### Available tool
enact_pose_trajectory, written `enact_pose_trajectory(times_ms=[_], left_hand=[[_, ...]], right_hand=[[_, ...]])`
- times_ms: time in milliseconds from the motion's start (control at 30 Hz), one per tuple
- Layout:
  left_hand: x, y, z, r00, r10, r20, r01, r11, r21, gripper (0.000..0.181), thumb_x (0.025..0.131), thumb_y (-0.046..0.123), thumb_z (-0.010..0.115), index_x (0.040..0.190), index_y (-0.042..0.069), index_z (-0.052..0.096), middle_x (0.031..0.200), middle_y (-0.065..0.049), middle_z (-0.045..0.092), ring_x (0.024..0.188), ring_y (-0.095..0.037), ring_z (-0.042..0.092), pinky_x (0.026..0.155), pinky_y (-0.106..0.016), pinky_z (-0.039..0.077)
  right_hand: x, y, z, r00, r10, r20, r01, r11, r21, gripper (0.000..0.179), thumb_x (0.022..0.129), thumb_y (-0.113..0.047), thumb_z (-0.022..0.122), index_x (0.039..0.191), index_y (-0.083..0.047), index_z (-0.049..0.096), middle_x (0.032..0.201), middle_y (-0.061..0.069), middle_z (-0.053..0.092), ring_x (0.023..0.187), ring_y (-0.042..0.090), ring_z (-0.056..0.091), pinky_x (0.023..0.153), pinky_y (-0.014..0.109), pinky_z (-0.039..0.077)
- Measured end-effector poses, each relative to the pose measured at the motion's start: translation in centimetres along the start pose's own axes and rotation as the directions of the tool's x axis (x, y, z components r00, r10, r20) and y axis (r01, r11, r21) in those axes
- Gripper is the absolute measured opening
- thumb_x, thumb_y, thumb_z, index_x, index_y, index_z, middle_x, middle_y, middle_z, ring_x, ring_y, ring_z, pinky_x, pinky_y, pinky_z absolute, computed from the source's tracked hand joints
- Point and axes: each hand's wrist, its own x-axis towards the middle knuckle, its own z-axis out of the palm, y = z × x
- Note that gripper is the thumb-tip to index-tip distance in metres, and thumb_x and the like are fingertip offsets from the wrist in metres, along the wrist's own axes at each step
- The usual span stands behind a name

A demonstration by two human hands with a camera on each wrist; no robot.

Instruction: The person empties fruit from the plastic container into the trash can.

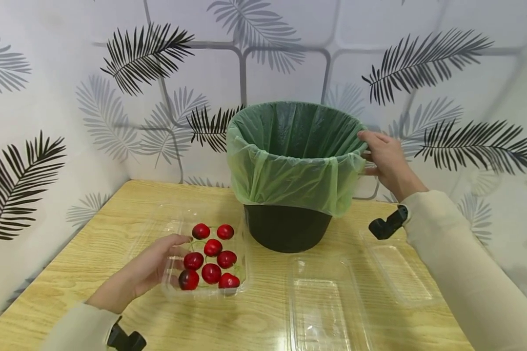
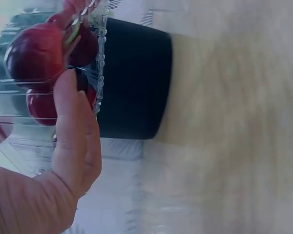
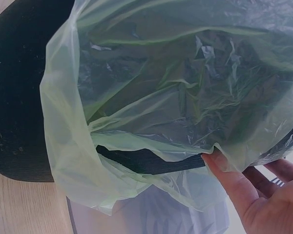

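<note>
My left hand [image 1: 151,265] grips the left side of a clear plastic container [image 1: 204,291] holding several red cherries [image 1: 211,273] with green stems. In the left wrist view, its fingers lie against the ridged clear wall, cherries [image 2: 35,52] showing through. At the back stands a black trash bin [image 1: 287,226], lined with a green trash bag [image 1: 290,178] folded down over the rim. My right hand [image 1: 388,158] holds the bin at the right side of its rim. Seen from the right wrist, a fingertip presses the bag's edge [image 3: 173,152], and other fingers are partly hidden behind.
Two more clear plastic containers lie on the wooden table [image 1: 254,324]: one container [image 1: 320,307] in front of the bin, the other container [image 1: 399,268] under the right forearm. A leaf-patterned wall [image 1: 290,29] stands right behind the bin, and another wall borders the left.
</note>
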Motion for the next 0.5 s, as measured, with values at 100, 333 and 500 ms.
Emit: enact_pose_trajectory(times_ms=[100,333,500], left_hand=[[-0.2,1.0,-0.7,0.999,0.015,-0.037,-0.015,1.000,0.017,0.058,0.098,0.038,0.032,0.140,-0.002,0.023,0.102,-0.003,0.053,0.081,-0.011,0.053,0.062,-0.029,0.052],[-0.5,2.9,-2.5,0.992,0.075,-0.101,-0.078,0.997,-0.022,0.056,0.099,0.045,0.029,0.134,0.001,0.026,0.102,-0.005,0.048,0.085,-0.013,0.053,0.071,-0.037,0.058],[-0.3,4.0,-3.6,0.988,0.081,-0.132,-0.094,0.991,-0.097,0.055,0.099,0.050,0.031,0.132,0.006,0.023,0.104,-0.005,0.044,0.084,-0.011,0.050,0.071,-0.036,0.058]], right_hand=[[0.0,0.0,0.1,1.000,0.001,0.008,-0.001,1.000,-0.003,0.048,0.091,-0.045,0.055,0.130,-0.017,0.052,0.111,-0.013,0.042,0.088,0.008,0.048,0.062,0.022,0.052],[0.1,0.1,0.1,1.000,0.004,0.004,-0.004,1.000,-0.005,0.051,0.091,-0.045,0.055,0.133,-0.016,0.051,0.114,-0.013,0.043,0.089,0.008,0.050,0.061,0.022,0.052],[0.2,0.1,0.0,1.000,0.002,0.000,-0.002,1.000,0.010,0.047,0.091,-0.043,0.055,0.130,-0.017,0.053,0.118,-0.012,0.042,0.089,0.008,0.049,0.061,0.022,0.053]])
